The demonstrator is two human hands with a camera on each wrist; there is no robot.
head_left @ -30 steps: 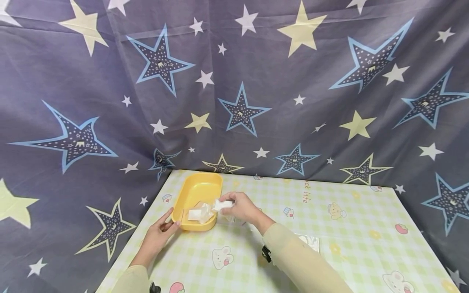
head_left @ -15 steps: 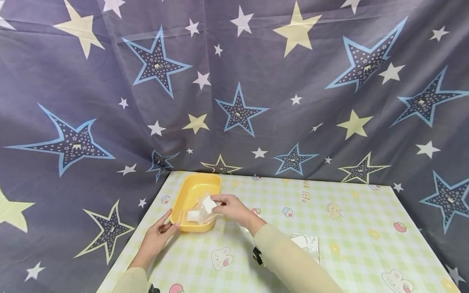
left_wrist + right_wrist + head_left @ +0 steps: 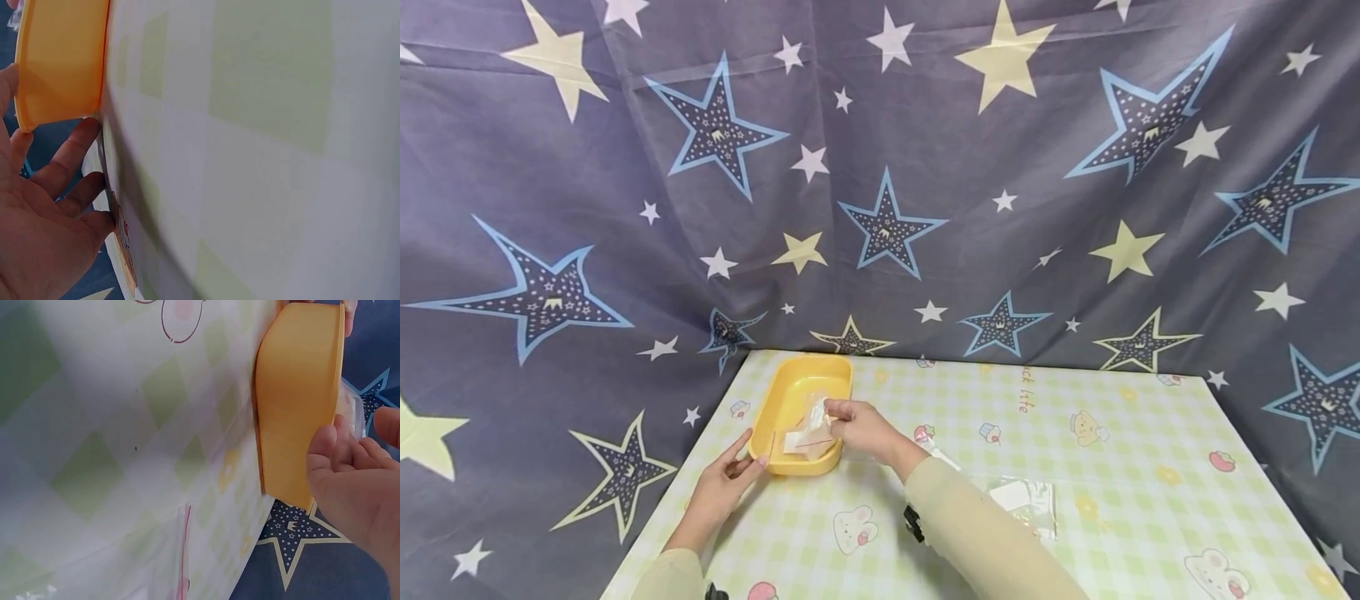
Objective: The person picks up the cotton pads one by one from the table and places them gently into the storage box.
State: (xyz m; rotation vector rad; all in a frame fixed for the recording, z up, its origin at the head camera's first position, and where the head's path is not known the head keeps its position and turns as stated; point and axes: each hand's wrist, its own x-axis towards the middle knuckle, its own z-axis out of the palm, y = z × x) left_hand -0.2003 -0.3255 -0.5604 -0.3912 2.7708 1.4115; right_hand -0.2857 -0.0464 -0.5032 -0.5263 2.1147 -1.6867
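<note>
A yellow tray (image 3: pixel 808 371) stands at the table's far left. My left hand (image 3: pixel 718 492) holds its near left corner, thumb at the near rim and fingers along the side; in the left wrist view the remaining fingers spread below the tray wall (image 3: pixel 62 56). My right hand (image 3: pixel 868 429) reaches over the tray's right rim, fingertips on a crumpled clear zip bag (image 3: pixel 815 414). Under that bag, white and pale bagged items (image 3: pixel 805 444) lie at the tray's near end. In the right wrist view my curled fingers hide part of the rim, with clear plastic (image 3: pixel 357 409) beyond.
Another clear zip bag with a white label (image 3: pixel 1033 500) lies on the checked tablecloth (image 3: pixel 1150 467), beside my right forearm. A further bit of clear plastic (image 3: pixel 938 452) shows just behind that sleeve. A star-patterned curtain (image 3: pixel 887 275) hangs behind the table.
My right hand has moved left and brought a bag with a white label over the rim and down into the tray. My left hand has stayed at the tray's corner.
</note>
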